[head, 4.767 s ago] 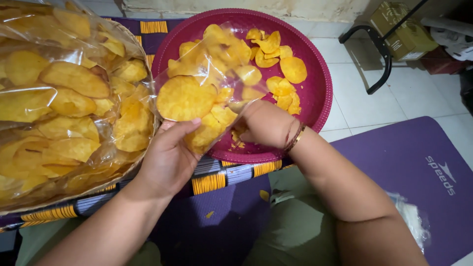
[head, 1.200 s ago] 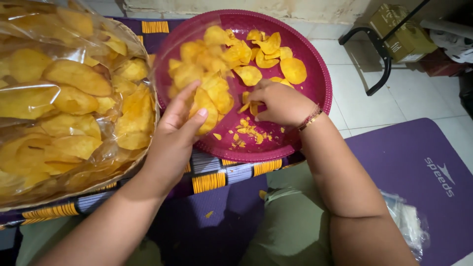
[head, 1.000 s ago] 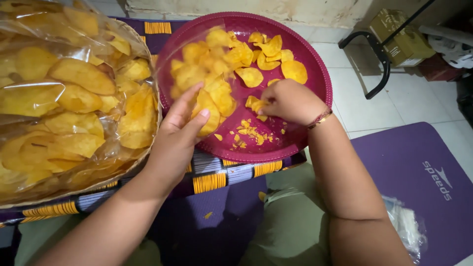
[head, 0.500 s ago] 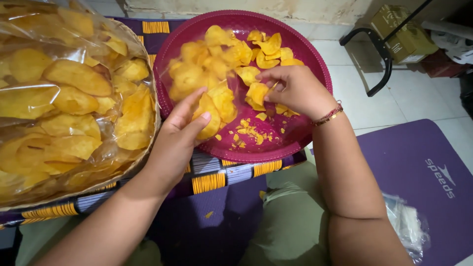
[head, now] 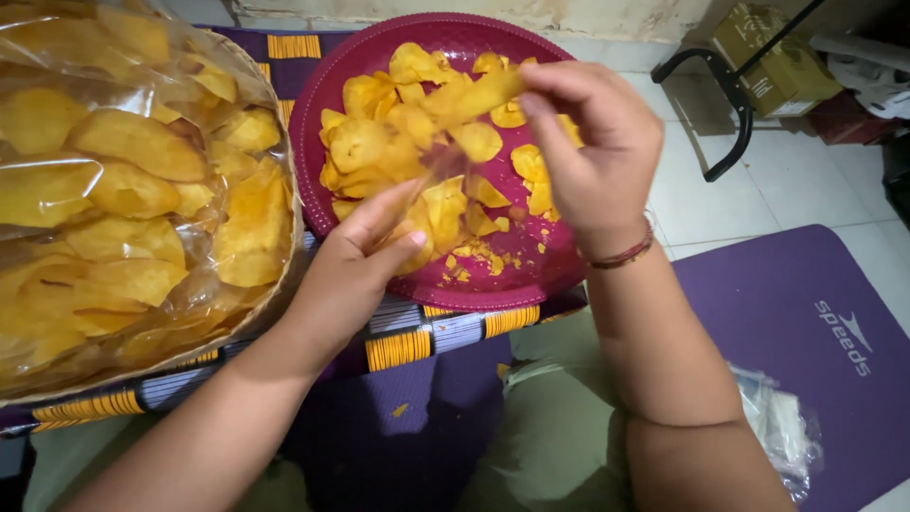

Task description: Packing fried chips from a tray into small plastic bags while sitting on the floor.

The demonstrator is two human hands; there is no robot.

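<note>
The large clear sack of chips (head: 123,190) lay along the left edge of the patterned cloth (head: 445,337), just beside the round magenta tray (head: 578,270). Over the tray's left half, the small clear bag (head: 398,142), part-filled with chips, rested tilted, its mouth opening toward the tray's centre. The left hand (head: 355,261) gripped the bag's near edge, thumb and fingers closed on the film. The right hand (head: 597,156) hovered above the tray's right half, fingers pinched on one long chip (head: 479,95). That chip's long axis pointed left toward the bag mouth, just beside it; the right hand was the nearer. Loose chips (head: 531,185) and crumbs (head: 474,256) lay on the tray floor.
</note>
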